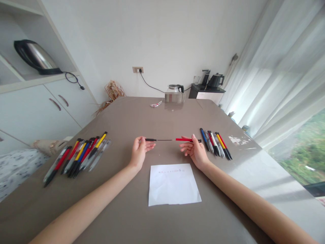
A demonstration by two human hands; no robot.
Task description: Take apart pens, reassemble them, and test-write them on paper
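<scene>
My left hand (140,150) pinches the black grip section (151,139) of a pen, and a thin dark refill (164,140) sticks out of it to the right. Across from it, my right hand (195,150) holds the red pen barrel (183,139) with a black end, level with the refill. The refill's tip lies close to the barrel's open end; whether they touch I cannot tell. Below and between the hands a white sheet of paper (175,189) with a line of handwriting lies on the table.
Several pens (78,156) lie at the left of the brown table (122,210), and another row of pens (215,144) lies right of my right hand. A crumpled wrapper (155,104) and a glass kettle (175,88) are at the far edge. White curtains (274,67) hang at the right.
</scene>
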